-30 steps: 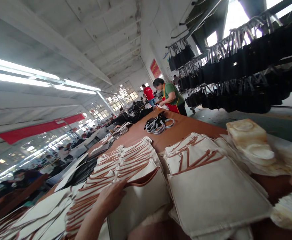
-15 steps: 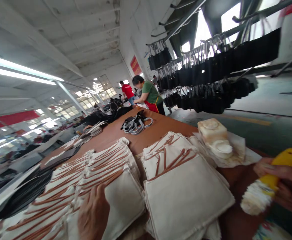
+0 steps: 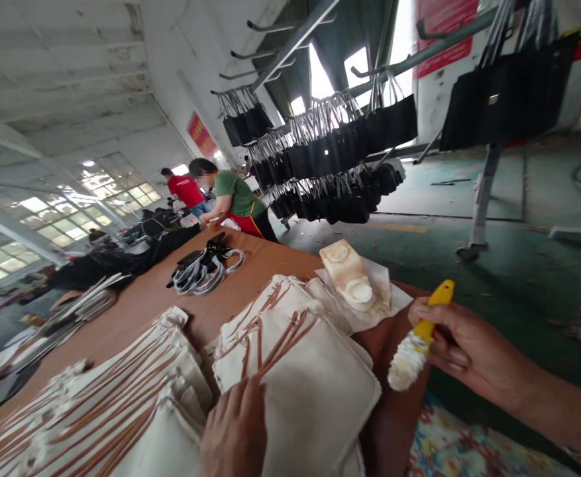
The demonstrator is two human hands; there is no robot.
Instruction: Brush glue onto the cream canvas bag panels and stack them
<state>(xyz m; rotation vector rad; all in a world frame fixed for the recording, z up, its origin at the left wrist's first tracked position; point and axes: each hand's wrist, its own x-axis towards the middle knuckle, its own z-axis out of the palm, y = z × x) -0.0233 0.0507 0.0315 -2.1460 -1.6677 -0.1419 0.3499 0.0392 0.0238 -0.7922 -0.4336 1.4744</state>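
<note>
My right hand (image 3: pixel 462 351) grips the yellow handle of a brush (image 3: pixel 417 348), its bristles clotted with white paste and pointing down-left. Beside it, a stained whitish plastic container (image 3: pixel 342 262) with white paste at its mouth lies on a paper sheet (image 3: pixel 387 291). My left hand (image 3: pixel 238 427) rests with fingers extended on the left edge of a stack of cream fabric pieces (image 3: pixel 315 391); its fingertips are near brown cords (image 3: pixel 287 341). Left of it, overlapping cream pieces with brown cords (image 3: pixel 116 397) spread in rows.
On the brown tabletop (image 3: pixel 265 258) lies a bundle of black straps and grey loops (image 3: pixel 205 268). Flat strips (image 3: pixel 81 311) lie at left. A co-worker in green (image 3: pixel 240 199) leans over the far end. Black bags (image 3: pixel 330 149) hang on a wheeled rack beyond the right edge.
The view has turned to the right. My left hand has gone from the left rows of cream pieces to the right stack. My right hand still holds the brush.
</note>
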